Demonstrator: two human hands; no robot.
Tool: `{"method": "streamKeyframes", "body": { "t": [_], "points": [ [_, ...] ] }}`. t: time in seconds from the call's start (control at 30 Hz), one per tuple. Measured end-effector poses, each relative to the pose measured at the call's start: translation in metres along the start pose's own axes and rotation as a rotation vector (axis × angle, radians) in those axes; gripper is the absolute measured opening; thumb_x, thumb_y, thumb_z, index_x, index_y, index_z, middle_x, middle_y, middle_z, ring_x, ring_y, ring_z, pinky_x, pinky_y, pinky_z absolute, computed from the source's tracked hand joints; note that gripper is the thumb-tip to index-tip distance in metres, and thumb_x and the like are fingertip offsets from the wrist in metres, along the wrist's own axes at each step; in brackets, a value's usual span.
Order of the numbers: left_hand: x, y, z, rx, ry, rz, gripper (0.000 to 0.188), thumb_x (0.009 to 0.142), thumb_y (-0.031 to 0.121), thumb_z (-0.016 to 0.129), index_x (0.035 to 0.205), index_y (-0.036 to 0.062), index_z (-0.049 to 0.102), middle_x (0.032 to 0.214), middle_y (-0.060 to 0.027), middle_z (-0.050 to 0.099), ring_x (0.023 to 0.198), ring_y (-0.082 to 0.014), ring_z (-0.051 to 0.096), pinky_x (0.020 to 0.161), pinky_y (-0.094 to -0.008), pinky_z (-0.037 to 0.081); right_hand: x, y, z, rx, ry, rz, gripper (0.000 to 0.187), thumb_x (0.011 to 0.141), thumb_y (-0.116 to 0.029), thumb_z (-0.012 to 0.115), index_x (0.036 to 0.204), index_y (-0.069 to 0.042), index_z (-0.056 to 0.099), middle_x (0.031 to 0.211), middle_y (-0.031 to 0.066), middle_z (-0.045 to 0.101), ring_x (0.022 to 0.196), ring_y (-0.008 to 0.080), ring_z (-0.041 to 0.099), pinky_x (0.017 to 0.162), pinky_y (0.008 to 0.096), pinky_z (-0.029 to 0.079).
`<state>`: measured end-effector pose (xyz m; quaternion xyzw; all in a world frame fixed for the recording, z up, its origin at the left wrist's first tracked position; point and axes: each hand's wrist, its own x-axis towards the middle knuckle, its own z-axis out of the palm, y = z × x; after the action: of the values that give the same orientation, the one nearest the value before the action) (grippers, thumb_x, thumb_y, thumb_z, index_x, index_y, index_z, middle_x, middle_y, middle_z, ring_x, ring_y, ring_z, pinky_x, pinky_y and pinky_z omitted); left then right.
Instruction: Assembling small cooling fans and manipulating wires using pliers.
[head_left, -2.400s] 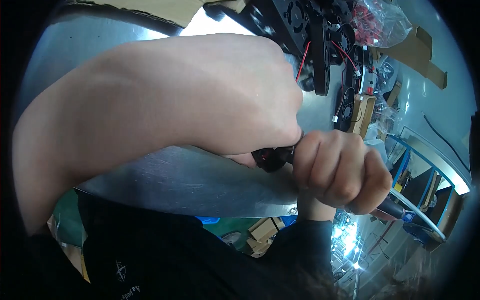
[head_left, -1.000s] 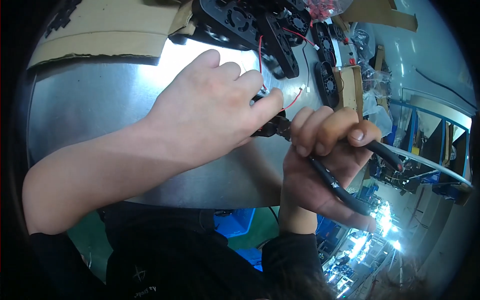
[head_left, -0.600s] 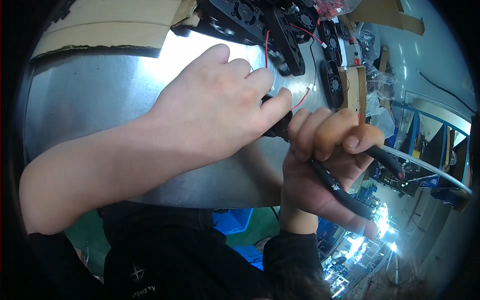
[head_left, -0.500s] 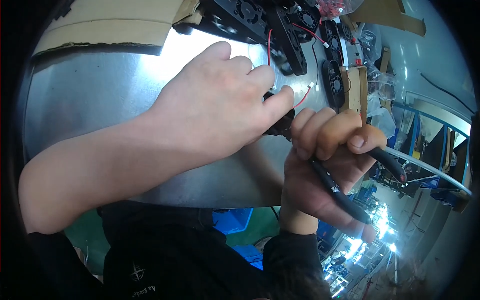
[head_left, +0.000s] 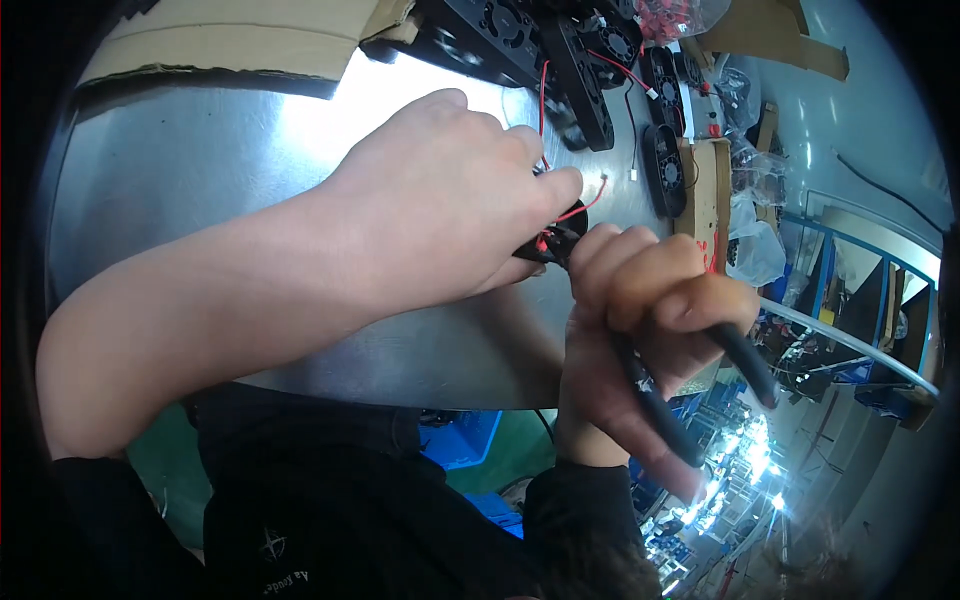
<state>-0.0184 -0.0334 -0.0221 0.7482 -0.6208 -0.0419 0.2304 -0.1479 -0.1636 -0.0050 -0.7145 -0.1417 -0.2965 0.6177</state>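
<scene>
My right hand is wrapped round a pair of pliers with black handles, which spread apart below my fingers. The jaws point left, against a small red piece beside my left hand. My left hand is closed, its back turned up, over a black part with a red wire. Most of that part is hidden under my fingers, so its kind does not show.
Several black twin-fan units with red and black wires lie at the far side of the metal table. A cardboard box stands far left. At right are another carton and clear plastic bags. A blue crate sits below the table.
The plier handles have drawn closer together and shifted slightly left and down. The red wire end has swung left, and the red piece at the jaws now shows.
</scene>
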Motion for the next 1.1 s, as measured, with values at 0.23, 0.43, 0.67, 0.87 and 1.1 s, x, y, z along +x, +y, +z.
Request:
{"method": "streamKeyframes", "body": {
  "t": [0.23,0.43,0.67,0.87,1.1],
  "points": [
    [-0.003,0.000,0.005,-0.007,0.075,-0.006,0.060,0.083,0.037,0.084,0.135,0.0145,0.065,0.098,-0.0064,0.063,0.093,-0.0253,0.066,0.086,-0.0407,0.048,0.007,-0.008,-0.012,0.073,0.123,-0.070,0.102,0.074,-0.099,0.057,0.121,-0.009,0.050,0.084,0.0039,0.046,0.064,0.0145,0.045,0.059,0.0313,0.036],
    [-0.004,0.003,0.008,0.064,0.132,0.048,0.065,0.080,0.038,0.086,0.137,0.0138,0.064,0.098,-0.0038,0.060,0.091,-0.0212,0.063,0.083,-0.0368,0.044,0.006,-0.005,-0.011,0.083,0.076,0.000,0.102,0.072,-0.100,0.055,0.120,-0.011,0.048,0.084,0.0044,0.047,0.061,0.0157,0.044,0.058,0.0323,0.036],
    [-0.006,0.003,0.009,0.124,0.138,0.070,0.072,0.077,0.038,0.087,0.140,0.0135,0.062,0.100,-0.0037,0.059,0.091,-0.0201,0.062,0.084,-0.0362,0.044,0.000,-0.005,-0.001,0.030,0.126,0.039,0.094,0.075,-0.100,0.050,0.110,-0.013,0.044,0.077,0.0044,0.045,0.057,0.0163,0.042,0.056,0.0332,0.037],
    [-0.002,0.005,-0.002,-0.050,-0.043,0.024,0.067,0.080,0.036,0.086,0.139,0.0125,0.064,0.101,-0.0065,0.063,0.096,-0.0238,0.065,0.088,-0.0393,0.046,-0.005,-0.006,-0.006,-0.009,-0.002,-0.041,0.083,0.082,-0.092,0.052,0.102,-0.013,0.040,0.073,0.0062,0.047,0.053,0.0189,0.043,0.053,0.0349,0.038],
    [-0.004,0.004,-0.005,-0.088,-0.079,0.004,0.064,0.081,0.037,0.085,0.137,0.0132,0.065,0.100,-0.0079,0.064,0.095,-0.0274,0.066,0.088,-0.0430,0.048,-0.007,-0.007,-0.006,-0.029,-0.049,-0.062,0.085,0.079,-0.090,0.059,0.107,-0.011,0.043,0.075,0.0066,0.049,0.053,0.0188,0.043,0.052,0.0337,0.038]
  ]
}}
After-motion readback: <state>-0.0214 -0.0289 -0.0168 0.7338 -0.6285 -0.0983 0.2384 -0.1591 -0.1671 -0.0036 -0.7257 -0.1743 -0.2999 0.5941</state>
